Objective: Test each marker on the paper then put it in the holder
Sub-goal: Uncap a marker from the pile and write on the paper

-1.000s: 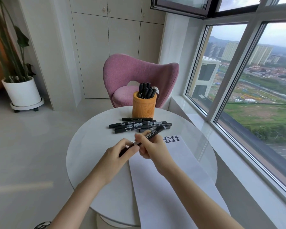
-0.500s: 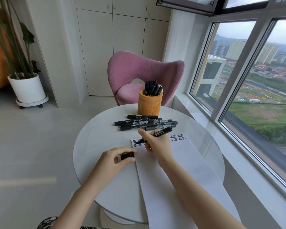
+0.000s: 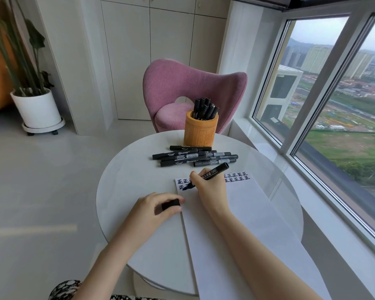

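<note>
Grip, right hand point(image 3: 210, 189): an uncapped marker point(image 3: 213, 172) is pinched between thumb and curled fingers as for writing. Its tip is lowered to the paper point(image 3: 236, 224) just left of the grip, though contact cannot be told for certain.
Grip, left hand point(image 3: 158, 207): the cap point(image 3: 171, 205) is held in curled fingers at the paper's left edge, near and to the lower left of the right grip.
Done: two rows of test marks point(image 3: 236, 177) are seen along the paper's far edge, on both sides of the right grip. A cluster of standing markers point(image 3: 205, 108) is seen in the holder point(image 3: 200, 132) beyond the grip and is judged already tested.
In hand: the held marker's test stroke is judged under way or about to begin.
Remaining: this marker is yet to be recapped and put in the holder. Several loose markers point(image 3: 193, 158) are left lying on the surface point(image 3: 128, 176) between grip and holder, presumably untested.
</note>
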The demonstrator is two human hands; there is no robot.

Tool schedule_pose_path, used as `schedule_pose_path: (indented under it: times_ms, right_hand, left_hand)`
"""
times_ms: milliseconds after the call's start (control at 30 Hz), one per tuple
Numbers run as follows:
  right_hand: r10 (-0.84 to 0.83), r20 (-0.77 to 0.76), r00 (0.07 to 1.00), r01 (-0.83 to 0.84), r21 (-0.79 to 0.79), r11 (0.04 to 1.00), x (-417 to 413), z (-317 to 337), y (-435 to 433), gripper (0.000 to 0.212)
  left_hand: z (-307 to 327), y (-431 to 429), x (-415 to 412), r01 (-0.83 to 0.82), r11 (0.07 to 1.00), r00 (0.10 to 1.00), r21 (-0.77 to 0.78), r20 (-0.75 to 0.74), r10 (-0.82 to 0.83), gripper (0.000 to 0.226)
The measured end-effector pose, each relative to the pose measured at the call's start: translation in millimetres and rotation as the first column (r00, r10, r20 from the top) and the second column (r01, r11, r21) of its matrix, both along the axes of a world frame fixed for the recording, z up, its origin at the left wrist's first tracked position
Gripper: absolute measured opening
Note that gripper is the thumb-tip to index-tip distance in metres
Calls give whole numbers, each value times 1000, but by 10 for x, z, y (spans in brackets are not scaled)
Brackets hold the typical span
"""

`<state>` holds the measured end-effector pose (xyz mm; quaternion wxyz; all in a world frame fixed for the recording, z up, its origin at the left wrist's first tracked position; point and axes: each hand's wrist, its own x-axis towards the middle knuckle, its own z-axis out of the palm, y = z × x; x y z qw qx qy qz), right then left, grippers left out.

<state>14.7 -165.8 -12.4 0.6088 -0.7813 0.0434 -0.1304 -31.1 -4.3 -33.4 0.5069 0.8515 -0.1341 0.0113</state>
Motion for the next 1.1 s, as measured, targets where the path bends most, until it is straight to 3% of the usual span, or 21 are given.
schedule_pose_path:
  times_ms: [533, 1100]
  right_hand:
    - [28, 11, 1000, -28, -48, 998, -12, -2, 45, 24]
    - [-6, 16, 1000, 6, 8, 1000, -20, -4, 13, 18]
  left_hand:
    - [-15, -15, 7, -14, 1000, 1000, -26, 18, 15, 21]
    - [-10, -10, -6, -13, 1000, 1000, -29, 15, 13, 19]
